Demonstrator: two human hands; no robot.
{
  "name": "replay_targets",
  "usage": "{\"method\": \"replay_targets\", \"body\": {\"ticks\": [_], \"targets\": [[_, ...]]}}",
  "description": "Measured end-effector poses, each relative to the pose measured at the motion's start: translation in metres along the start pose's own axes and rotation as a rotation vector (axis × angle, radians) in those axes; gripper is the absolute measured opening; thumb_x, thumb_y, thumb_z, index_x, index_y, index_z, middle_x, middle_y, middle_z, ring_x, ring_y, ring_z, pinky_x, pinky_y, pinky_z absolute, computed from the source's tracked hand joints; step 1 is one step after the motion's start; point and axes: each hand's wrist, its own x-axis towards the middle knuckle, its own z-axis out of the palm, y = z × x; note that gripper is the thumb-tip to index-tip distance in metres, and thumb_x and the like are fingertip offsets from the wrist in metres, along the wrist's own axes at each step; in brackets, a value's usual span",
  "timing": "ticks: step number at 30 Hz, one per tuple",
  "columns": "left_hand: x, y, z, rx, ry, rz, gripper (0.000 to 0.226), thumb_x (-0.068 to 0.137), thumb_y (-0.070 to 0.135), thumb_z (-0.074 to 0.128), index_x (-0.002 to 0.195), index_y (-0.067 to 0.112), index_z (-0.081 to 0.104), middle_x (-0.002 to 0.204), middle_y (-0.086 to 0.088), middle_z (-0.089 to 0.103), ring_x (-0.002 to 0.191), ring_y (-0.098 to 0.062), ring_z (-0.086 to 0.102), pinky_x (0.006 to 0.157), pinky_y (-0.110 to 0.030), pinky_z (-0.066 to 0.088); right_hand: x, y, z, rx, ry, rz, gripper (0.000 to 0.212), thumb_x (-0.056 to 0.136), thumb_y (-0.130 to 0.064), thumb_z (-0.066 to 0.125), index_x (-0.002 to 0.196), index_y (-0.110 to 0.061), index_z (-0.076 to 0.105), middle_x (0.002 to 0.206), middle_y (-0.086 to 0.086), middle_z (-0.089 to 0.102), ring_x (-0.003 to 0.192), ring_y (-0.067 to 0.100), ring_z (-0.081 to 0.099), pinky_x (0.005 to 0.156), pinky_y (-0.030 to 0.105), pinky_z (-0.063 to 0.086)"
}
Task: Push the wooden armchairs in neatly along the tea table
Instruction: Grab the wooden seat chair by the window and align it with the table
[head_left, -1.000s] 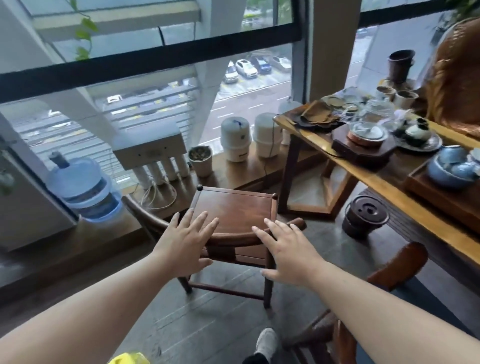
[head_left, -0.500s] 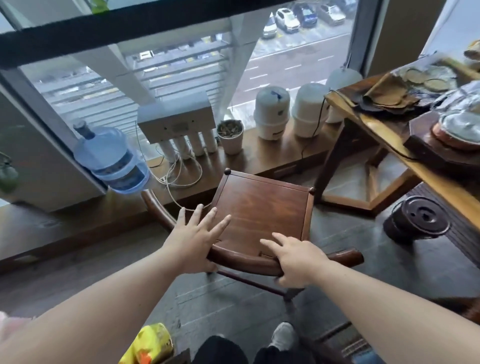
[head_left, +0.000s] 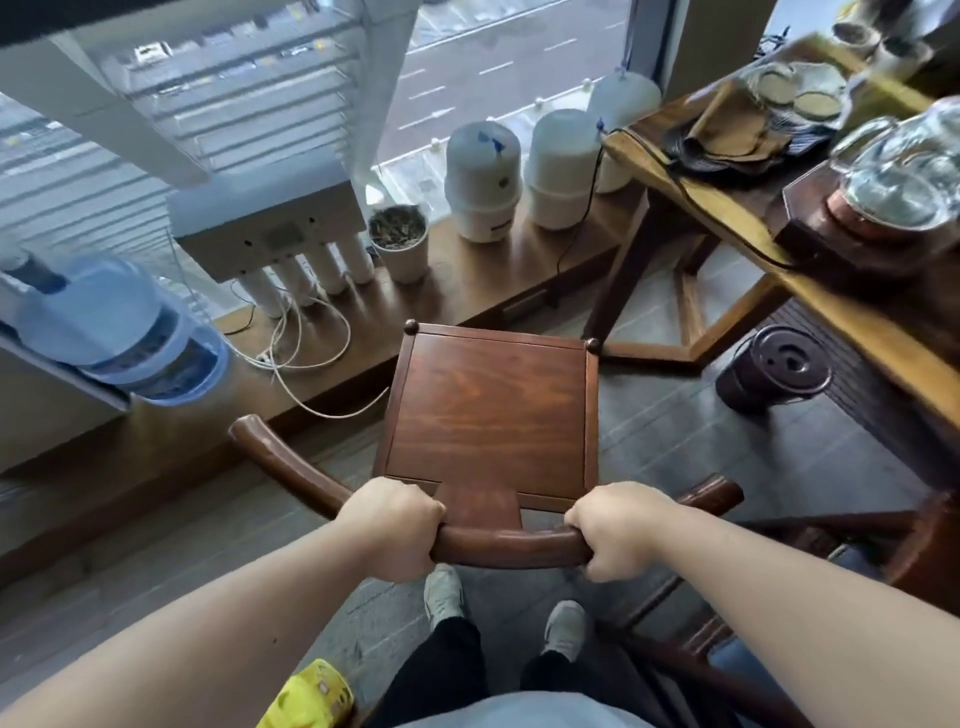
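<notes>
Both grips, left hand (head_left: 390, 527) and right hand (head_left: 618, 530), clamp armchair (head_left: 488, 415) backrest; chair probably well apart from bench (head_left: 737, 218) edge (unpushed).

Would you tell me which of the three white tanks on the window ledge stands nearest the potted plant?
The leftmost white tank, with blue fittings on top. It stands right beside the potted plant; the other two sit further right, toward the tea table.

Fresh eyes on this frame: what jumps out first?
Both hands, the left hand and the right hand, are closed over the curved back rail of the wooden armchair at centre, its square seat facing the window. To the right, the tea table is crowded with glass and ceramic teaware. A blue water jug lies at the far left on the sill.
</notes>
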Motion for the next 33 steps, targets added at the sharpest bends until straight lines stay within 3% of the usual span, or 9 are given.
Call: {"method": "replay_targets", "body": {"ticks": [4, 8, 12, 21, 22, 25, 29, 31, 33], "targets": [[-0.002, 0.0, -0.006, 0.003, -0.005, 0.022, 0.026, 0.067, 0.035, 0.052, 0.089, 0.024, 0.062, 0.082, 0.0, 0.067, 0.072, -0.028, 0.063, 0.062, -0.032, 0.049, -0.003, -0.005, -0.002, 0.008, 0.023, 0.055, 0.014, 0.072, -0.031, 0.06, 0.085, -0.026, 0.061, 0.075, -0.007, 0.06, 0.074, 0.023, 0.058, 0.064, 0.032, 0.047], [-0.003, 0.003, -0.005, 0.027, 0.015, 0.027, 0.026, 0.068, 0.033, 0.053, 0.091, 0.026, 0.06, 0.084, 0.002, 0.067, 0.076, -0.026, 0.063, 0.06, -0.031, 0.041, -0.007, -0.008, 0.006, 0.011, 0.069, 0.066, 0.015, 0.072, -0.032, 0.061, 0.087, -0.027, 0.061, 0.076, -0.007, 0.058, 0.08, 0.026, 0.061, 0.069, 0.032, 0.048], [0.001, 0.012, -0.001, 0.024, 0.058, 0.059, 0.024, 0.065, 0.034, 0.05, 0.087, 0.027, 0.056, 0.087, 0.006, 0.067, 0.08, -0.025, 0.063, 0.062, -0.032, 0.044, -0.021, -0.006, 0.019, 0.027, 0.096, 0.078, 0.017, 0.073, -0.028, 0.06, 0.09, -0.026, 0.062, 0.085, -0.001, 0.064, 0.086, 0.029, 0.063, 0.071, 0.033, 0.047], [0.024, 0.063, -0.023, 0.111, 0.062, 0.114, 0.027, 0.07, 0.038, 0.053, 0.095, 0.029, 0.056, 0.088, 0.003, 0.067, 0.079, -0.028, 0.064, 0.061, -0.034, 0.042, -0.058, 0.027, 0.05, 0.081, 0.07, 0.164, 0.019, 0.07, -0.029, 0.061, 0.088, -0.025, 0.06, 0.083, -0.004, 0.063, 0.082, 0.026, 0.061, 0.072, 0.035, 0.053], [0.048, 0.094, -0.04, 0.183, 0.077, 0.218, 0.028, 0.07, 0.038, 0.053, 0.097, 0.029, 0.056, 0.09, 0.002, 0.067, 0.08, -0.028, 0.064, 0.062, -0.034, 0.043, -0.086, 0.048, 0.072, 0.175, 0.085, 0.249, 0.019, 0.069, -0.029, 0.061, 0.087, -0.025, 0.058, 0.083, -0.004, 0.063, 0.082, 0.026, 0.061, 0.073, 0.036, 0.054], [0.057, 0.105, -0.046, 0.181, 0.065, 0.26, 0.034, 0.071, 0.041, 0.054, 0.104, 0.033, 0.055, 0.099, 0.004, 0.063, 0.085, -0.025, 0.064, 0.066, -0.035, 0.05, -0.091, 0.058, 0.083, 0.147, 0.092, 0.239, 0.017, 0.069, -0.03, 0.061, 0.085, -0.027, 0.056, 0.081, -0.006, 0.059, 0.081, 0.025, 0.061, 0.073, 0.037, 0.055], [0.067, 0.092, -0.057, 0.214, 0.082, 0.434, 0.057, 0.076, 0.058, 0.056, 0.127, 0.033, 0.045, 0.111, 0.005, 0.057, 0.089, -0.025, 0.064, 0.067, -0.038, 0.053, -0.103, 0.065, 0.095, 0.241, 0.138, 0.304, 0.023, 0.07, -0.041, 0.064, 0.085, -0.025, 0.059, 0.081, -0.006, 0.061, 0.078, 0.023, 0.059, 0.071, 0.035, 0.053], [0.071, 0.067, -0.066, 0.265, 0.086, 0.434, 0.073, 0.071, 0.067, 0.054, 0.134, 0.034, 0.036, 0.116, 0.006, 0.057, 0.096, -0.025, 0.063, 0.073, -0.04, 0.052, -0.107, 0.071, 0.097, 0.311, 0.131, 0.327, 0.039, 0.066, -0.059, 0.066, 0.084, -0.026, 0.056, 0.083, -0.008, 0.062, 0.08, 0.02, 0.058, 0.07, 0.036, 0.05], [0.074, 0.05, -0.07, 0.286, 0.09, 0.389, 0.073, 0.068, 0.067, 0.056, 0.129, 0.032, 0.04, 0.116, 0.006, 0.059, 0.098, -0.024, 0.063, 0.077, -0.04, 0.052, -0.107, 0.072, 0.093, 0.357, 0.103, 0.35, 0.055, 0.061, -0.072, 0.066, 0.092, -0.029, 0.055, 0.091, -0.01, 0.06, 0.089, 0.018, 0.058, 0.074, 0.037, 0.042]]}}
